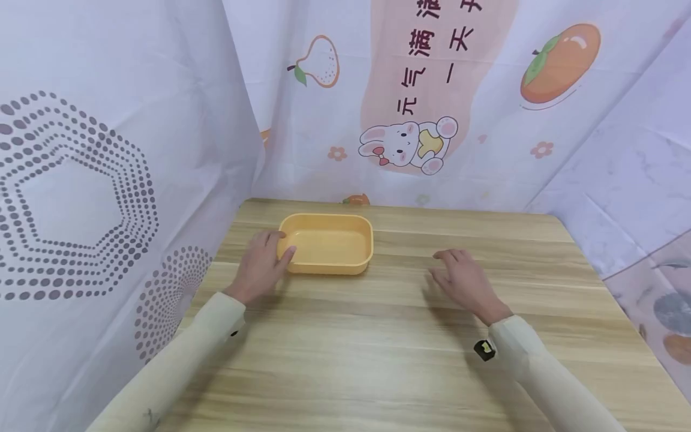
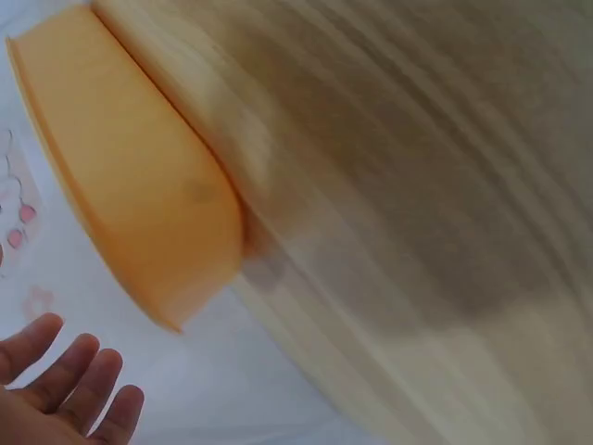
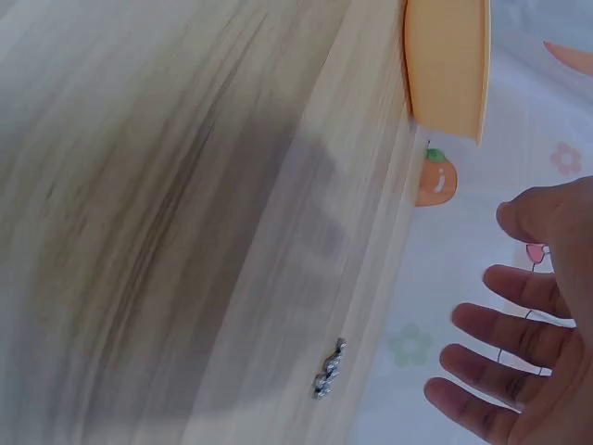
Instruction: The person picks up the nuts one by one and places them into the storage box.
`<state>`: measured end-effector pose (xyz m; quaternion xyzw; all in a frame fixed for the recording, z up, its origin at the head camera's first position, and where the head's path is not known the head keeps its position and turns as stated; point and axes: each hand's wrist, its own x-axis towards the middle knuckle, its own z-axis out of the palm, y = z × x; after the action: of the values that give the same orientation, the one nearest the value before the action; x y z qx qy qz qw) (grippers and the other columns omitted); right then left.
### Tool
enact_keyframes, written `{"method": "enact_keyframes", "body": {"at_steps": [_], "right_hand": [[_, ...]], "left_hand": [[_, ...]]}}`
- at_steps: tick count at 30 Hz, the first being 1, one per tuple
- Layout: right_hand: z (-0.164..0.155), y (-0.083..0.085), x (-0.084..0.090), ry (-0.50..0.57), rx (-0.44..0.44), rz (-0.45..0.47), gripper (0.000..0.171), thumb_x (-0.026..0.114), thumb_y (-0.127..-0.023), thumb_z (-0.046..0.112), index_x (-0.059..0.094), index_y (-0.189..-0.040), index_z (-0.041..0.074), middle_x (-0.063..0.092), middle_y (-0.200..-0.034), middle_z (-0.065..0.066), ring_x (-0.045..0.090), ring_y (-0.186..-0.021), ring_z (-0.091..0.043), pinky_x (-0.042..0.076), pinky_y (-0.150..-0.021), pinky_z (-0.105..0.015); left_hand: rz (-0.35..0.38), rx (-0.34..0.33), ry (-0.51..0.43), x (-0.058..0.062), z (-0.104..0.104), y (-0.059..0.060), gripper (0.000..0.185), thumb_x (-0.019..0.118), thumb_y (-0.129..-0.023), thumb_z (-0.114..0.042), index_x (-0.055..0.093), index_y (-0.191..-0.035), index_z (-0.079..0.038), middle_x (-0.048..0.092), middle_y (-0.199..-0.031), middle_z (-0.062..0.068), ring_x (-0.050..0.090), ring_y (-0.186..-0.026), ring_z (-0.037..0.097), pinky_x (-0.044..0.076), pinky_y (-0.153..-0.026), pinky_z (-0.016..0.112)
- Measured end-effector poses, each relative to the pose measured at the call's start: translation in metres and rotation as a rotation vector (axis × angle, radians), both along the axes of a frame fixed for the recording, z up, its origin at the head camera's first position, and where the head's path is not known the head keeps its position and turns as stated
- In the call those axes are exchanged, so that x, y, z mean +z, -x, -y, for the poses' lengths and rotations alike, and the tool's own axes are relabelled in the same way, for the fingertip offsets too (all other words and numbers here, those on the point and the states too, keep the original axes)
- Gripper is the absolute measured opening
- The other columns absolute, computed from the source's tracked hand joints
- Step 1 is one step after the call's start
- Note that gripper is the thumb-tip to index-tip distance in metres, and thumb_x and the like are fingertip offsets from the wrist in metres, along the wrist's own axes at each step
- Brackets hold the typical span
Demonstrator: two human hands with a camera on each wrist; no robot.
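the left hand (image 1: 263,265), fingers straight, touches the left end of the yellow tray (image 1: 329,223) at frame centre; the right hand (image 1: 465,281) hovers spread, holding nothing, right of it over the wooden table (image 1: 378,360)

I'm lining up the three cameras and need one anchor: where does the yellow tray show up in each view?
Head: the yellow tray lies left of centre on the wooden table, the left hand at its near-left corner.
Left wrist: the yellow tray fills the upper left, seen from the side.
Right wrist: only a part shows at the top edge, right of centre.
Shared landmark: the table's wood grain, in all three views.
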<state>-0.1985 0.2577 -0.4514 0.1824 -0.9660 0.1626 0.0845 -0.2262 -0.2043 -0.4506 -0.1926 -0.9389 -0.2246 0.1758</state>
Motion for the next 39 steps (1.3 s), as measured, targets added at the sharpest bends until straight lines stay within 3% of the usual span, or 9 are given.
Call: {"method": "enact_keyframes", "body": {"at_steps": [6, 10, 17, 21, 29, 34, 39], "right_hand": [[-0.010, 0.001, -0.006, 0.046, -0.049, 0.037, 0.033, 0.062, -0.104, 0.027, 0.064, -0.117, -0.003, 0.066, -0.116, -0.021, 0.060, -0.109, -0.040, 0.053, -0.088, -0.056], [-0.017, 0.004, -0.010, 0.054, -0.067, 0.054, 0.026, 0.063, -0.103, 0.026, 0.066, -0.108, 0.001, 0.069, -0.109, -0.017, 0.064, -0.094, -0.031, 0.055, -0.076, -0.049], [-0.029, 0.006, -0.012, 0.076, -0.123, 0.159, 0.026, 0.063, -0.103, 0.025, 0.065, -0.107, 0.000, 0.065, -0.081, -0.006, 0.056, -0.065, -0.019, 0.047, -0.054, -0.035], [-0.039, 0.009, -0.015, 0.075, -0.143, 0.191, 0.026, 0.061, -0.103, 0.025, 0.064, -0.107, 0.000, 0.062, -0.077, -0.004, 0.053, -0.062, -0.018, 0.045, -0.053, -0.034], [-0.056, 0.015, -0.022, 0.075, -0.183, 0.211, 0.024, 0.060, -0.103, 0.025, 0.063, -0.106, 0.002, 0.069, -0.087, -0.012, 0.062, -0.073, -0.023, 0.052, -0.062, -0.041], [-0.065, 0.018, -0.025, 0.097, -0.202, 0.231, 0.031, 0.061, -0.104, 0.028, 0.061, -0.109, -0.003, 0.071, -0.094, -0.020, 0.067, -0.080, -0.030, 0.057, -0.068, -0.048], [-0.074, 0.022, -0.031, 0.125, -0.211, 0.247, 0.033, 0.062, -0.104, 0.030, 0.059, -0.111, -0.003, 0.070, -0.096, -0.020, 0.067, -0.083, -0.032, 0.057, -0.072, -0.050]], "left_hand": [[0.131, 0.141, -0.110, -0.008, 0.016, 0.004, 0.040, 0.058, -0.105, -0.032, 0.059, -0.121, 0.004, 0.058, -0.111, 0.019, 0.056, -0.100, 0.033, 0.052, -0.082, 0.048], [0.245, 0.197, -0.160, -0.011, 0.025, 0.006, 0.032, 0.057, -0.105, -0.033, 0.059, -0.112, -0.003, 0.061, -0.102, 0.013, 0.060, -0.089, 0.029, 0.053, -0.075, 0.043], [0.426, 0.166, -0.237, -0.019, 0.032, 0.007, 0.033, 0.055, -0.107, -0.038, 0.063, -0.100, -0.007, 0.065, -0.089, 0.008, 0.058, -0.078, 0.023, 0.049, -0.071, 0.035], [0.454, 0.145, -0.279, -0.025, 0.032, 0.012, 0.037, 0.053, -0.108, -0.039, 0.066, -0.098, -0.006, 0.064, -0.087, 0.008, 0.057, -0.075, 0.021, 0.048, -0.069, 0.033], [0.648, 0.104, -0.511, -0.027, 0.029, 0.016, 0.040, 0.048, -0.111, -0.034, 0.064, -0.103, 0.002, 0.068, -0.087, 0.015, 0.065, -0.073, 0.023, 0.055, -0.061, 0.028], [0.714, 0.117, -0.581, -0.025, 0.026, 0.015, 0.040, 0.047, -0.112, -0.034, 0.062, -0.107, 0.003, 0.067, -0.088, 0.014, 0.066, -0.074, 0.023, 0.057, -0.064, 0.030], [0.730, 0.120, -0.602, -0.023, 0.026, 0.013, 0.039, 0.047, -0.112, -0.031, 0.061, -0.111, 0.005, 0.067, -0.090, 0.016, 0.065, -0.075, 0.023, 0.059, -0.068, 0.033]]}}
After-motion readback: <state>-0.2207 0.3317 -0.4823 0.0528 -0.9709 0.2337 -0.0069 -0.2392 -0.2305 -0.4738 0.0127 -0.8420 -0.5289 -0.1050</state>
